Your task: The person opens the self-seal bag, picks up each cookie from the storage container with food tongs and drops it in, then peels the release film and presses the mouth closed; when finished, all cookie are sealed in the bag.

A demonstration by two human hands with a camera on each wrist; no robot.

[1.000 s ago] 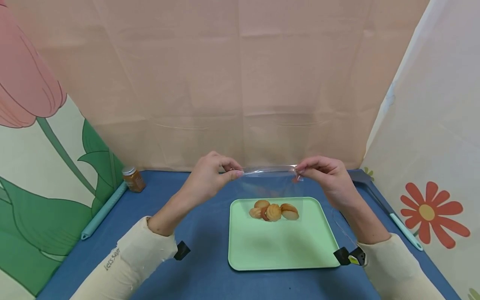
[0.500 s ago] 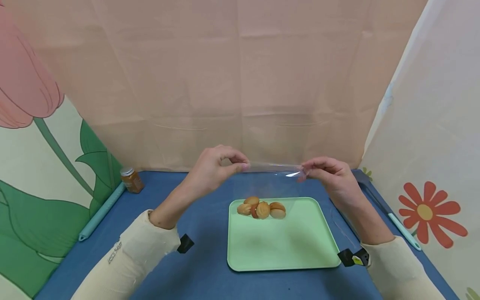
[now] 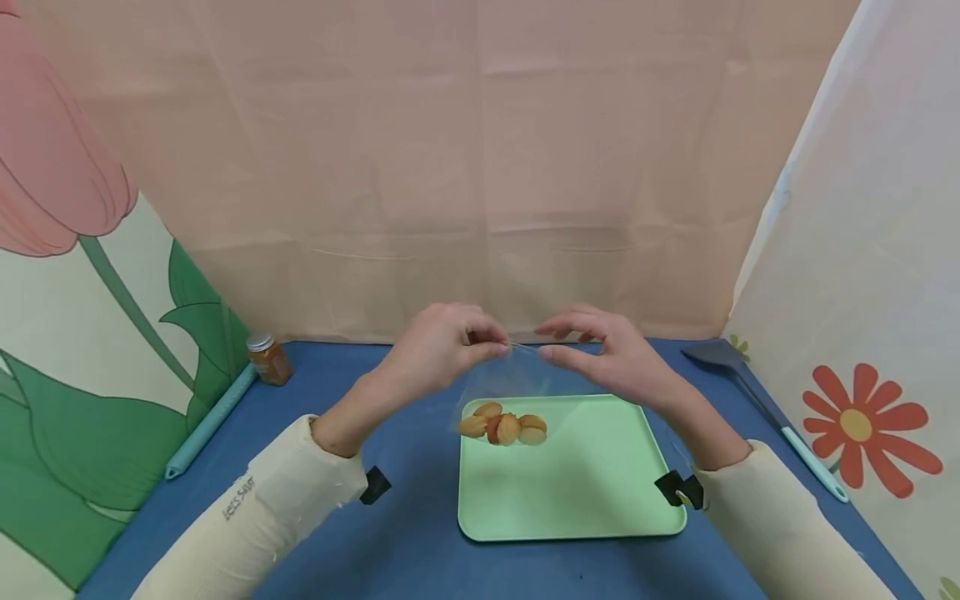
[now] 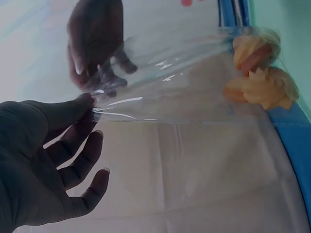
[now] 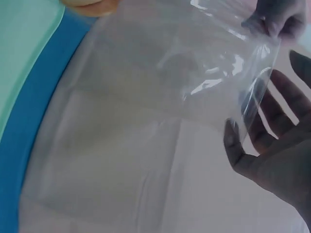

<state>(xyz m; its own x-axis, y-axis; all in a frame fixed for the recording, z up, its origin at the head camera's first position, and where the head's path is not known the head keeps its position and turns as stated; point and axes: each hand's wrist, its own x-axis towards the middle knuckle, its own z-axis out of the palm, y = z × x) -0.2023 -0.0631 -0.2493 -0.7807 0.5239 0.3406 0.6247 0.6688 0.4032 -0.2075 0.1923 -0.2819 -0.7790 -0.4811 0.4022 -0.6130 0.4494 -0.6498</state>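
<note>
My left hand [image 3: 450, 346] pinches the gathered top of a clear plastic bag [image 3: 491, 383] between thumb and index finger. The left wrist view shows the other fingers of that hand loosely curled and apart. Several golden pastries [image 3: 508, 429] sit at the bottom of the bag, overlapping the back left of a pale green tray [image 3: 570, 500]. On the other side of the bag's mouth is my right hand [image 3: 611, 346], its thumb and fingers spread. In the right wrist view, the bag's loose edge [image 5: 252, 104] lies between the right thumb and fingers, which are not pinched together.
A small jar [image 3: 270, 362] with a metal lid stands at the back left, near a long light-blue cylinder [image 3: 212, 425]. A dark spatula [image 3: 716, 355] with a light-blue handle lies along the right side of the blue tablecloth [image 3: 390, 533]. Fabric walls enclose the table.
My right hand has let go of its corner of the bag and moved left with fingers spread. The bag's mouth has narrowed toward my left hand, and the pastries have shifted left.
</note>
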